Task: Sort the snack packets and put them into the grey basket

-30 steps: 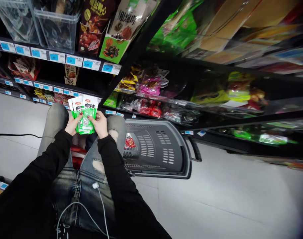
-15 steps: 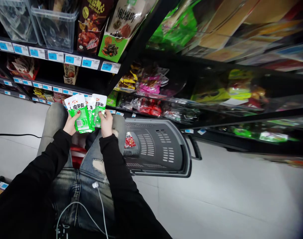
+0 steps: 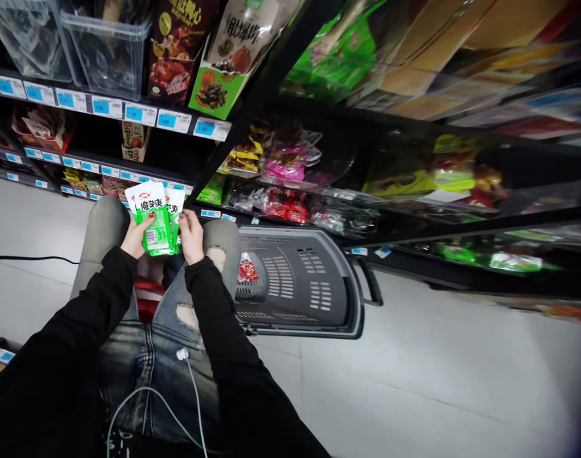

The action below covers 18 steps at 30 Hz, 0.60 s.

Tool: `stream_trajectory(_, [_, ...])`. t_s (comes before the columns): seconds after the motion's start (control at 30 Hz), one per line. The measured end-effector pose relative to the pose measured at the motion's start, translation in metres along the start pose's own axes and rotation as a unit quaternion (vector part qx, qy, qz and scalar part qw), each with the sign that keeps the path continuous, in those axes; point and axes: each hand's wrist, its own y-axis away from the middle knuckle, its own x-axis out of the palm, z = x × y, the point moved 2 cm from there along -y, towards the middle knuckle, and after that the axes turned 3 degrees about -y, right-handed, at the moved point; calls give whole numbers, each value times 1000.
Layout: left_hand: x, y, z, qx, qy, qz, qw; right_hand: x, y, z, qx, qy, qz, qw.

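My left hand point(image 3: 135, 238) is closed on a fanned stack of green-and-white snack packets point(image 3: 153, 219), its thumb lying across the front one. At the stack's right edge, the fingers of my right hand point(image 3: 191, 238) are curled and pinch the edge of a rear packet point(image 3: 174, 210). Both hands are above my knees. To the right of my right knee is a grey shopping basket point(image 3: 297, 286) with a small red packet point(image 3: 247, 270) inside.
Black shelves with price tags point(image 3: 133, 114) run along the front, holding clear plastic bins point(image 3: 106, 54), snack boxes point(image 3: 223, 63) and bagged goods point(image 3: 285, 207). The basket's handle point(image 3: 372, 280) sticks out to the right. A white earphone cord point(image 3: 195, 388) lies over my lap.
My right hand has moved left to the stack's edge. The separate packet it held at the right no longer shows apart from the stack. My left hand has barely moved.
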Motion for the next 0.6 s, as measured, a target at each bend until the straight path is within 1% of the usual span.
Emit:
stream_trajectory(0.03, [1, 1, 1, 1, -7, -2, 1000, 0, 1, 3, -4, 7, -13, 1000])
stream_trajectory(0.1, [3, 2, 2, 5, -25, -2, 1000, 2, 2, 9, 0, 18, -15, 1000])
stream_trajectory(0.17, [4, 3, 2, 8, -38, -1, 999, 4, 3, 12, 21, 27, 12, 999])
stream_trajectory(0.23, [3, 3, 3, 6, -38, -4, 999, 6, 3, 12, 52, 22, 25, 998])
stream_trajectory(0.33, [2, 1, 4, 4, -26, -14, 1000, 6, 2, 7, 72, -28, 16, 997])
stream_trajectory(0.43, [1, -1, 5, 22, -25, -19, 999, 3, -1, 3, 77, -78, 3, 994])
stream_trajectory(0.47, [0, -2, 5, 30, -29, -24, 999, 1, -2, 2, 78, -81, -6, 994])
stream_trajectory(0.53, [-1, -3, 5, 44, -38, -37, 998, -6, -6, 0, 79, -73, -50, 993])
stream_trajectory(0.6, [-2, -4, 5, 50, -43, -47, 997, -18, -10, -3, 83, -59, -127, 987])
